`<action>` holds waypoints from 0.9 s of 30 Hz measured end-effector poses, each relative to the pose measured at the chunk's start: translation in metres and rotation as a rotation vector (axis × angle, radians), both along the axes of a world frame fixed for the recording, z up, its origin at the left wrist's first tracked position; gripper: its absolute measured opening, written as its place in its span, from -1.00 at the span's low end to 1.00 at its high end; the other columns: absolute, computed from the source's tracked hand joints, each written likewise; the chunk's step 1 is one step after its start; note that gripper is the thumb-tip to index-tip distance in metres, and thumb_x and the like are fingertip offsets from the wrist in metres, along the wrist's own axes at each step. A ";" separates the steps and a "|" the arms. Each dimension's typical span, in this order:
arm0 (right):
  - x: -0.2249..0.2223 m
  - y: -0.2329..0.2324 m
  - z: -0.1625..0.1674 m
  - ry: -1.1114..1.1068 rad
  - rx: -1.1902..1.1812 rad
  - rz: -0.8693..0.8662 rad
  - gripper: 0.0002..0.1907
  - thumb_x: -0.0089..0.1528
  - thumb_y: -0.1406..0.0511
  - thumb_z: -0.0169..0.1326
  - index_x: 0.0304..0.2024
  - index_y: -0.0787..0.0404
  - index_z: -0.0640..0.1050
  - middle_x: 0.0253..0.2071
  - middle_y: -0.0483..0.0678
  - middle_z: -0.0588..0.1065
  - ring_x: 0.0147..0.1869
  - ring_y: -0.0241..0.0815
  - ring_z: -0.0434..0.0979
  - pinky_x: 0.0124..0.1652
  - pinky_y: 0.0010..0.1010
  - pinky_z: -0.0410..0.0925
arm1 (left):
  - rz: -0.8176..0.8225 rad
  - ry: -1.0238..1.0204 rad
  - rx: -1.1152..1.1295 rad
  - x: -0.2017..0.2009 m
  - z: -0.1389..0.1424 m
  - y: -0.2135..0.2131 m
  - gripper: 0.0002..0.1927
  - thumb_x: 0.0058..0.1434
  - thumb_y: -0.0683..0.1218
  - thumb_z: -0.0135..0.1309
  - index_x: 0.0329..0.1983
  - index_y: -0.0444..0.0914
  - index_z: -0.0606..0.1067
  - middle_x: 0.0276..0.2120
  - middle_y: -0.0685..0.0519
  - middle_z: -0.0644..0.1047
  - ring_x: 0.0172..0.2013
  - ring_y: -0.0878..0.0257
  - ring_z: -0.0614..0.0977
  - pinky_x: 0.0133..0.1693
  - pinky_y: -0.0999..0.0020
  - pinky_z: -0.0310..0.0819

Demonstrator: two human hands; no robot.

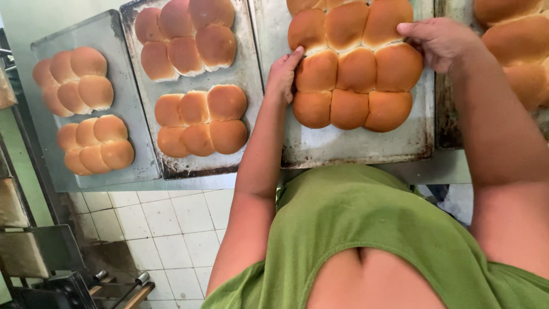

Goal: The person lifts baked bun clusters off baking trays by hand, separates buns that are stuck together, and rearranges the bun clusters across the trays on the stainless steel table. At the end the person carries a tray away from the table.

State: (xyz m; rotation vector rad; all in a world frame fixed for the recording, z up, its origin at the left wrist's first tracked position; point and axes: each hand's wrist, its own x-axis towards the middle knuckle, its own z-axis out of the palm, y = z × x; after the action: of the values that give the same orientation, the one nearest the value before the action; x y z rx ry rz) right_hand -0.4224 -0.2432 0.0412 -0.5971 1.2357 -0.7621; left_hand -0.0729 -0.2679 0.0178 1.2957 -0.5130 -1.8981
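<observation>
Right now a metal worktop [434, 167] carries several baking trays side by side, and the person in a green top stands close against its near edge. On the worn tray [354, 146] in front of them sits a big slab of joined buns [354, 68], golden-brown, glossy and domed, three across and at least three rows deep, reaching to the tray's far end; a bare strip of stained metal lies open at the near end.

Both hands are on that slab. The left hand [284, 74] presses flat against its left side, fingers together and straight, touching the middle row. The right hand [439, 41] curls over the right edge, fingers bent together, thumb lying on the top-right bun.

Leftward, a second tray [247, 74] holds two smaller bun clusters [200, 120], with gaps between them, and a third tray [134, 126] holds two more. Another batch [517, 46] shows at the far right. Below, white floor tiles [171, 229] are open beside a dark rack [34, 252].
</observation>
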 end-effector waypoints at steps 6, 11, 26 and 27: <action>0.008 -0.001 0.006 0.098 0.050 0.054 -0.58 0.37 0.09 0.14 0.12 0.24 0.54 0.06 -0.08 0.58 0.05 -0.27 0.57 0.08 -0.37 0.41 | -0.042 -0.111 -0.039 0.000 -0.004 -0.002 -0.62 0.28 0.16 0.21 -0.30 -0.26 0.50 -0.43 0.05 0.53 -0.45 0.24 0.54 -0.37 0.25 0.52; 0.008 0.000 0.012 0.630 0.216 0.207 -0.36 0.39 -0.08 0.06 0.04 0.42 0.53 0.13 0.56 0.34 0.25 0.54 0.15 0.13 0.36 -0.01 | -0.019 -0.094 -0.054 -0.002 -0.005 -0.001 -0.60 0.26 0.16 0.19 -0.26 -0.30 0.51 -0.38 0.02 0.57 -0.40 0.23 0.59 -0.31 0.22 0.60; 0.017 0.011 -0.005 -0.091 0.080 0.026 -0.69 0.27 0.33 0.14 0.06 0.27 0.52 0.06 -0.01 0.57 0.10 -0.16 0.61 0.15 -0.21 0.46 | -0.063 -0.090 -0.106 0.004 -0.008 0.001 -0.75 0.20 0.00 0.30 -0.31 -0.21 0.49 -0.42 0.12 0.54 -0.43 0.32 0.52 -0.35 0.34 0.46; 0.016 0.010 -0.006 -0.096 0.086 0.042 -0.68 0.28 0.32 0.13 0.07 0.28 0.53 0.07 0.00 0.57 0.11 -0.15 0.60 0.15 -0.21 0.45 | -0.077 -0.131 -0.108 0.006 -0.008 0.002 -0.75 0.21 0.01 0.29 -0.32 -0.21 0.48 -0.44 0.13 0.51 -0.45 0.33 0.49 -0.40 0.34 0.41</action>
State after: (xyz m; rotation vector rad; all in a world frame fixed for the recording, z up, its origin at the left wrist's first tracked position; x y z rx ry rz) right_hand -0.4060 -0.2329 0.0357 -0.5086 1.1581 -0.6910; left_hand -0.0668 -0.2663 0.0103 1.3519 -0.7327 -1.8291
